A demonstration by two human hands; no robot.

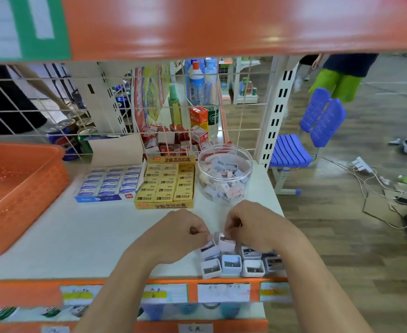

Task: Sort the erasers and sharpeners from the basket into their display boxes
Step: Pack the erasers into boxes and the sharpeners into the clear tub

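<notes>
White shelf (77,236) beside a wooden floor (341,236); orange basket (17,188) at its left; eraser boxes (166,186) and a jar (224,174) of sharpeners at the back; left hand (183,233) and right hand (255,227) — knuckles up, fingers curled — pinch a pink sharpener (227,242) above loose sharpeners (231,264) at the front edge.

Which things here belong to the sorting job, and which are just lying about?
Job: orange basket, blue eraser box, yellow eraser box, clear jar, loose sharpeners pinched by left hand and right hand.

Lying about: blue chair, drink cans, red cartons, bottles, floor cables.
</notes>
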